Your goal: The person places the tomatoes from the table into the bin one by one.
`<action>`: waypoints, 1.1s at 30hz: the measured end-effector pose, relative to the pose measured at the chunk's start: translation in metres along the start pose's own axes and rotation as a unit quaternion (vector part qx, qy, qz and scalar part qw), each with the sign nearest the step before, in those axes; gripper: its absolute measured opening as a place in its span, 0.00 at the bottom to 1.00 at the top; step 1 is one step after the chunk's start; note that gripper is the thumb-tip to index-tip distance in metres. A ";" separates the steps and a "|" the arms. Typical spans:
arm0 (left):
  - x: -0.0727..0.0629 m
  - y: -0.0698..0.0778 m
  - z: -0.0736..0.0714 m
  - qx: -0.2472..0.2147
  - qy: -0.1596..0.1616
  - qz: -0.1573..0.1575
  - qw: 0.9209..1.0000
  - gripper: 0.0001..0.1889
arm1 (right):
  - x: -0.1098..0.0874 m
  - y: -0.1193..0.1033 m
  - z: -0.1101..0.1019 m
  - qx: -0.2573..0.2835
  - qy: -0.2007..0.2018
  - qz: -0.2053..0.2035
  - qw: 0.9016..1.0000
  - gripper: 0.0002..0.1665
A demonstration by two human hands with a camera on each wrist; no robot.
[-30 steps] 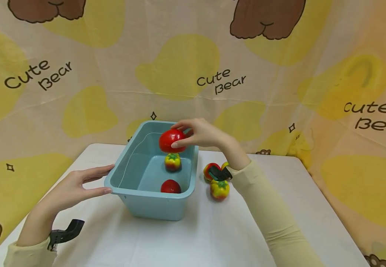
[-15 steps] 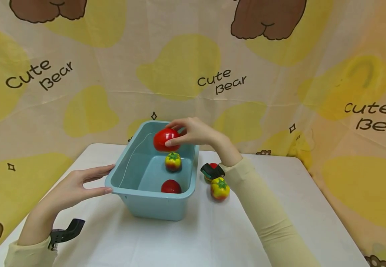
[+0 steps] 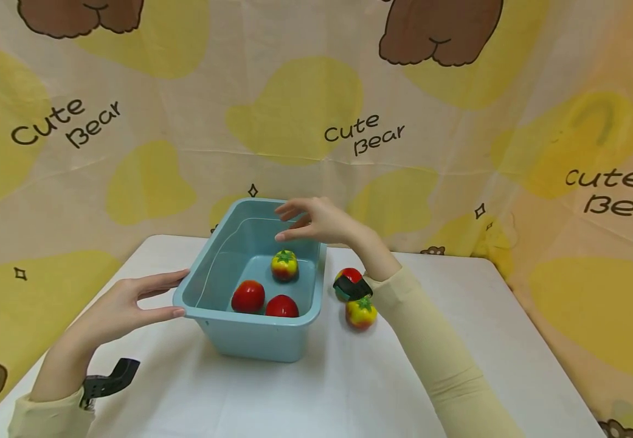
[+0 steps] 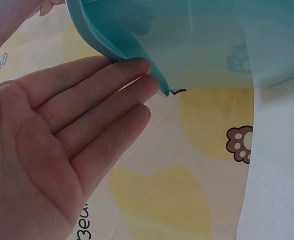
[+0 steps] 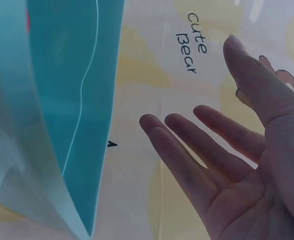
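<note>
A light blue plastic bin (image 3: 250, 315) stands on the table. Inside it lie a red tomato (image 3: 248, 297), another red tomato (image 3: 281, 306) partly behind the near rim, and a yellow-red fruit with a green star-shaped top (image 3: 284, 266). Over the bin's far right side hovers my right hand (image 3: 321, 222), holding nothing, fingers spread apart from the thumb; the right wrist view shows its palm bare. My left hand (image 3: 124, 304) touches the bin's left rim near the front corner with fingers extended. In the left wrist view, straight fingers (image 4: 107, 95) lie against the rim (image 4: 94, 37).
Right of the bin, a yellow-red fruit (image 3: 361, 313) sits on the white table (image 3: 447, 316). Just behind it is a redder fruit (image 3: 349, 275), partly hidden by the black wrist strap (image 3: 353, 288). A bear-print cloth (image 3: 305, 109) hangs behind the table.
The right hand moved left over the bin with a red tomato and let it go. That tomato now lies near the bin's front left. The left hand stays at the rim.
</note>
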State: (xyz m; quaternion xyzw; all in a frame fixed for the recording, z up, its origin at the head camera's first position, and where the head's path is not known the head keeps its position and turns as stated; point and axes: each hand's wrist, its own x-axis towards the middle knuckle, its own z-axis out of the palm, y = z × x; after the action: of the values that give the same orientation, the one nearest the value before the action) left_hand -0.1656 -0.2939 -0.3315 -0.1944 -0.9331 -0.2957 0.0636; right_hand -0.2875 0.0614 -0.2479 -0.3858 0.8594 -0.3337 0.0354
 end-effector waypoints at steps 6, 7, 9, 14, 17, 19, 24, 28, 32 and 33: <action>0.000 0.000 0.000 -0.005 0.004 0.007 1.000 0.32 | -0.018 0.006 -0.001 0.016 0.020 -0.021 0.999 0.29; 0.000 0.000 0.001 -0.006 0.005 0.008 1.000 0.32 | -0.021 0.007 -0.001 0.018 0.024 -0.023 0.999 0.29; 0.000 0.000 0.001 -0.008 0.005 0.010 1.000 0.32 | -0.027 0.009 -0.001 0.024 0.031 -0.025 0.999 0.29; 0.000 0.001 0.001 -0.012 0.005 0.011 1.000 0.32 | -0.044 0.011 -0.003 0.045 0.043 -0.021 0.998 0.29; 0.000 0.002 0.002 -0.013 0.005 0.016 1.000 0.31 | -0.053 0.014 -0.004 0.052 0.050 -0.017 0.997 0.30; -0.001 0.002 0.002 -0.014 0.007 0.021 1.000 0.31 | -0.059 0.016 -0.005 0.056 0.055 -0.016 0.997 0.30; -0.001 0.002 0.002 -0.014 0.011 0.025 1.000 0.31 | -0.070 0.022 -0.005 0.067 0.067 -0.005 0.996 0.30; -0.001 0.002 0.002 -0.014 0.010 0.025 1.000 0.32 | -0.078 0.031 -0.004 0.063 0.074 0.012 0.995 0.30; -0.001 0.001 0.003 -0.018 0.010 0.030 0.999 0.32 | -0.085 0.039 -0.003 0.061 0.076 0.021 0.995 0.30; 0.000 0.001 0.003 -0.019 0.010 0.031 0.999 0.32 | -0.087 0.040 -0.004 0.061 0.077 0.023 0.995 0.30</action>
State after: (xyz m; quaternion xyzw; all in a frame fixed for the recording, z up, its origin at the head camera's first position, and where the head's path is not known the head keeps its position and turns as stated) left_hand -0.1650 -0.2916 -0.3334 -0.2212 -0.9203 -0.3131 0.0785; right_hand -0.2536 0.1420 -0.2863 -0.3364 0.8460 -0.4137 0.0000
